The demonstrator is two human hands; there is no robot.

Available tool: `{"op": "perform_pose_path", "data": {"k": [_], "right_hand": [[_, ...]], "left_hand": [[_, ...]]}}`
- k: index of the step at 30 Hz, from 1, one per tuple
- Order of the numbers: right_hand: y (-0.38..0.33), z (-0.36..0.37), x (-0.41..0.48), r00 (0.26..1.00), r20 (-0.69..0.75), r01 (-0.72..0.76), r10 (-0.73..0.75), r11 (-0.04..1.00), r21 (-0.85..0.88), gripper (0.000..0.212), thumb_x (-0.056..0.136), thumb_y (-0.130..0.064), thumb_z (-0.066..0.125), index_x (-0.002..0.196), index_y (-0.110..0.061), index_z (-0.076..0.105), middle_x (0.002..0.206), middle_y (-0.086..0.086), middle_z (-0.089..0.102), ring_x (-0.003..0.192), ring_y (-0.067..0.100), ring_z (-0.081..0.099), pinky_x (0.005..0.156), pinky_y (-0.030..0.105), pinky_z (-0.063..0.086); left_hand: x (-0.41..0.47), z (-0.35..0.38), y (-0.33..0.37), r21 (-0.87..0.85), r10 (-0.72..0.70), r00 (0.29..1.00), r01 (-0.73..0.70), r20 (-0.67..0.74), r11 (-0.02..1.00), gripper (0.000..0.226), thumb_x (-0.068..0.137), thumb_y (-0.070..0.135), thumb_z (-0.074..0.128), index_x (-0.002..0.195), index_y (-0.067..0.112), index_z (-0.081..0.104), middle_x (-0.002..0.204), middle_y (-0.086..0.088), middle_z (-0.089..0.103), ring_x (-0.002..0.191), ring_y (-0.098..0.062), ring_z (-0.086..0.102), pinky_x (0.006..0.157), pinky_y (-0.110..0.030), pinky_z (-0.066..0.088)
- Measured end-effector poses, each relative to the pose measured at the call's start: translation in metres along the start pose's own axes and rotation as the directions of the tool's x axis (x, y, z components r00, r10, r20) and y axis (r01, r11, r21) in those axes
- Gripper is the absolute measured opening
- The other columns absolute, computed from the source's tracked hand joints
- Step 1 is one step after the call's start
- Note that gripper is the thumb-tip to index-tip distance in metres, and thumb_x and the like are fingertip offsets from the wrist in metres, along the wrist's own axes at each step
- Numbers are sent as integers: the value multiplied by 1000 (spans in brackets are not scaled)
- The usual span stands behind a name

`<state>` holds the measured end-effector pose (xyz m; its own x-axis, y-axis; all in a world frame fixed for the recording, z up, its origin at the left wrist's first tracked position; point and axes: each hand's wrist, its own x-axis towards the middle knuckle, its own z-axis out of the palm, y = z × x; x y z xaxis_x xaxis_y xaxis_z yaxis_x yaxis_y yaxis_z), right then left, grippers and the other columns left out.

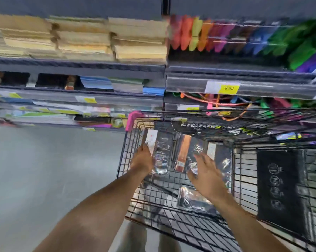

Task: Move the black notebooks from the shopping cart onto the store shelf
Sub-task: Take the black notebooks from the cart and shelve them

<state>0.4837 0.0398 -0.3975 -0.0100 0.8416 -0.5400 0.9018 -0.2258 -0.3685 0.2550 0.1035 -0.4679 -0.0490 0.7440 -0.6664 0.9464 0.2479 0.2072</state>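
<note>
1. The black notebooks (161,151) stood in a leaning row inside the shopping cart (124,155), at 12 o'clock from your wrists. One loose notebook (194,198) lay flat on the cart floor, at 6 o'clock from that row.
2. Each was sealed in glossy film that caught the light, so you should have expected a slippery face. They looked stiff, flat and fairly light. A pinch across the long edges, or thumb and fingers clamped on both covers, looked safer than a palm on the film.
3. Your left hand (142,160) lay against the 9 o'clock edge of the leftmost notebook, by its white label. I cannot tell whether it was grasping, because its fingers were hidden. Your right hand (207,176) was released, with fingers spread just over the right-hand notebooks and holding nothing.
4. Motion blur smeared the whole view. The row's lower edges were hidden behind your hands, so you could not count the notebooks for certain.
5. The store shelf (77,67) ran across at 12 o'clock, beyond the cart. Its stock and a yellow price tag (229,88) were too blurred to read, and no free slot could be made out.
</note>
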Motion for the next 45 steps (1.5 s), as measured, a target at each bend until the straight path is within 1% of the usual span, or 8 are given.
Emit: {"op": "perform_pose_path", "data": {"k": [5,11,22,27,30,34,39,45], "right_hand": [[23,36,19,999,6,-38,38,996,82,68,97,-54,49,155,-28,28,164,-1,20,148,27,27,121,55,24],[45,63,30,998,-17,-55,58,993,108,90,87,-82,17,156,-25,27,163,2,21,149,26,25,118,58,28],[47,72,41,996,-40,-68,74,987,145,66,96,-49,53,153,-26,29,157,2,30,141,26,35,115,49,31],[46,71,39,996,-39,-74,79,989,129,67,95,-46,56,153,-25,30,161,3,28,146,25,30,118,49,30],[40,64,35,994,-38,-96,102,987,131,68,94,-47,57,153,-23,33,161,3,28,147,26,31,118,50,32],[28,49,25,992,-11,-122,125,981,149,70,94,-48,58,154,-24,32,162,2,25,146,25,33,120,51,31],[13,32,7,993,9,-119,119,978,170,71,93,-49,59,154,-24,31,162,0,24,139,25,43,117,50,37],[-7,21,-11,990,79,-128,113,967,220,68,91,-58,51,150,-34,25,163,0,23,135,27,50,116,58,35]], "left_hand": [[41,34,1,-38,-148,987,150,54,988,107,93,44,70,160,0,-1,156,-24,36,141,-40,41,113,-45,45],[57,58,15,18,-228,973,229,-21,973,115,93,31,73,158,8,-19,151,-29,33,135,-39,44,102,-41,52],[72,57,6,84,-227,974,225,7,971,134,82,48,79,156,11,-27,155,-31,29,143,-44,33,111,-46,47],[65,48,9,-59,-233,972,231,-24,971,99,82,43,82,153,7,23,145,-22,47,133,-37,47,108,-43,48],[60,32,15,-262,-183,983,185,32,947,45,90,39,73,125,14,60,126,-12,64,98,-21,62,65,-26,52],[34,10,27,-448,-99,989,138,109,883,36,103,21,60,133,7,48,126,-13,65,67,-5,52,47,-15,39],[0,-25,21,-476,-43,999,49,23,878,26,103,16,56,125,6,45,111,-15,67,69,-11,57,52,-23,43],[-57,-90,-12,-521,67,997,-82,-48,850,25,100,23,62,121,13,51,111,-5,69,101,-27,66,87,-40,54]]}}
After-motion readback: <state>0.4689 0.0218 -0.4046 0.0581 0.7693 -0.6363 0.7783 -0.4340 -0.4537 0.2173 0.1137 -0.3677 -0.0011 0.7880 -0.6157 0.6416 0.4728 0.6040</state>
